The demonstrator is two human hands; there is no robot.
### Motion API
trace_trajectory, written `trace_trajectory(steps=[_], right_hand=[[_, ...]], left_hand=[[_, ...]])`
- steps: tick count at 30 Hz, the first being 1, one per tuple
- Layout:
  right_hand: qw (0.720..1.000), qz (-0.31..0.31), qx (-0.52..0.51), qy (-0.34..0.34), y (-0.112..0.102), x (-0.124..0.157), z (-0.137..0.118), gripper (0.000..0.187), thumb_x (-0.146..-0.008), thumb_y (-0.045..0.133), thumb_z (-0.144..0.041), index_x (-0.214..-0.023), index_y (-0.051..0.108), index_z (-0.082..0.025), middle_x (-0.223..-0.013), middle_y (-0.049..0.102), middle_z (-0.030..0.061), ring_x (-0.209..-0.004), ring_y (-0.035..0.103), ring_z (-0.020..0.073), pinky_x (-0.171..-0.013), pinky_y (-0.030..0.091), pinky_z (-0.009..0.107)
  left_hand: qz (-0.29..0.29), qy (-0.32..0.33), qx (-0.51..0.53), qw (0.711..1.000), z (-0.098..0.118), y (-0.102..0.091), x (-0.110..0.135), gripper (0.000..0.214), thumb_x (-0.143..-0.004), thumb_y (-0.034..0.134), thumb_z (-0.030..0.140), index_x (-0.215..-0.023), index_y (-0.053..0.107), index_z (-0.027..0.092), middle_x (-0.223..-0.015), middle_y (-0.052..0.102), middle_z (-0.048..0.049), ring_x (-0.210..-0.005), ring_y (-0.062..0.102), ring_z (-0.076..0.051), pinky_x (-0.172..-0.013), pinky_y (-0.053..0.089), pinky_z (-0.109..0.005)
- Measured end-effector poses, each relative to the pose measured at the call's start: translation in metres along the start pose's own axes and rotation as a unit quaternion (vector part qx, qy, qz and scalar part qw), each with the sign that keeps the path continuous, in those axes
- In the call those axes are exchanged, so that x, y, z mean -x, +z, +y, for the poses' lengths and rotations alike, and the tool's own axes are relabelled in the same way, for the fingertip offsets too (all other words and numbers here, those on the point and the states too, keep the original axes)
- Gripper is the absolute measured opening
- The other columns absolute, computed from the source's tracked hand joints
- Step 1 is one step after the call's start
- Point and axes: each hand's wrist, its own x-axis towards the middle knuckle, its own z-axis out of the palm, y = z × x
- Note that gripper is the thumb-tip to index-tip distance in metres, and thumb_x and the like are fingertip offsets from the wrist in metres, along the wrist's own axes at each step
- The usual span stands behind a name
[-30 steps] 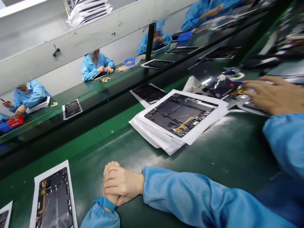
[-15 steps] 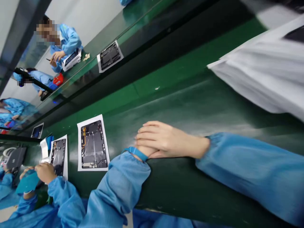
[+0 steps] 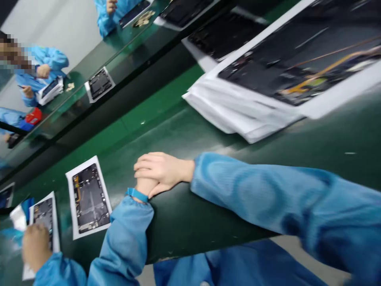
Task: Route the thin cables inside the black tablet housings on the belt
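Note:
My right hand (image 3: 159,169) lies across the back of my left hand (image 3: 146,186) and clasps it, fingers together and curved over it, thumb near the wrist. Both rest on the green table near its front edge. The left hand's fingers are hidden beneath the right. A blue wristband (image 3: 137,194) circles my left wrist. Nearest to the hands, on the left, an opened tablet-like device (image 3: 91,202) with black inner parts and an orange flex cable lies on a white sheet. Neither hand touches it.
At the right stands a stack of white sheets (image 3: 238,111) with another opened device (image 3: 297,55) on top. A co-worker's hand (image 3: 37,244) is over a similar device at the lower left. Across a raised glass shelf (image 3: 122,65), people in blue smocks sit.
The view has swung to the right, so the stack with the opened device shows more fully. My hands stay clasped on the table. The co-worker's hand at the left has shifted.

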Motion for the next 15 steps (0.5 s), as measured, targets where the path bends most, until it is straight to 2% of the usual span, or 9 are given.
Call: trace_trajectory(steps=[3,6,8,12,15], right_hand=[[1.000,0.021,-0.009,-0.008,0.004,0.006,-0.006,0.059,-0.099,0.048,-0.068,-0.121,0.068,-0.016,-0.118,0.070,0.0126,-0.112,0.060,0.0270,-0.090,0.049,0.041],[0.999,0.028,-0.014,-0.005,0.005,0.010,-0.006,0.059,-0.100,0.047,-0.067,-0.123,0.068,-0.016,-0.119,0.070,0.0128,-0.115,0.059,0.0283,-0.089,0.049,0.042],[0.999,0.028,-0.016,0.001,0.005,0.010,-0.006,0.056,-0.101,0.047,-0.064,-0.123,0.069,-0.017,-0.119,0.070,0.0124,-0.114,0.059,0.0280,-0.089,0.049,0.042],[0.998,0.041,-0.044,0.035,0.004,0.005,-0.003,0.034,-0.105,0.046,-0.039,-0.114,0.072,-0.019,-0.114,0.073,0.0090,-0.106,0.062,0.0215,-0.092,0.049,0.037],[0.996,0.058,-0.049,0.044,0.005,0.003,-0.002,0.031,-0.103,0.047,-0.034,-0.111,0.072,-0.018,-0.112,0.074,0.0082,-0.103,0.063,0.0209,-0.090,0.050,0.036]], left_hand=[[-0.093,0.046,-0.100,0.989,0.009,-0.010,-0.013,0.048,-0.089,0.030,-0.006,-0.096,0.077,-0.002,-0.097,0.073,-0.0245,-0.098,0.066,-0.033,-0.089,0.045,-0.038],[-0.144,0.077,-0.114,0.980,0.012,-0.003,-0.021,0.048,-0.088,0.032,-0.004,-0.097,0.079,-0.001,-0.098,0.074,-0.0253,-0.097,0.066,-0.033,-0.090,0.045,-0.039],[-0.148,0.086,-0.113,0.979,0.011,0.005,-0.022,0.045,-0.086,0.035,-0.002,-0.098,0.079,-0.002,-0.096,0.073,-0.0254,-0.096,0.065,-0.033,-0.089,0.044,-0.039],[-0.144,0.112,-0.129,0.975,0.007,0.016,-0.023,0.038,-0.079,0.045,-0.001,-0.099,0.077,-0.001,-0.095,0.072,-0.0230,-0.096,0.065,-0.033,-0.088,0.043,-0.037],[-0.145,0.116,-0.135,0.973,0.008,0.015,-0.024,0.038,-0.082,0.044,-0.001,-0.101,0.077,0.000,-0.100,0.074,-0.0213,-0.099,0.064,-0.034,-0.086,0.043,-0.035]])
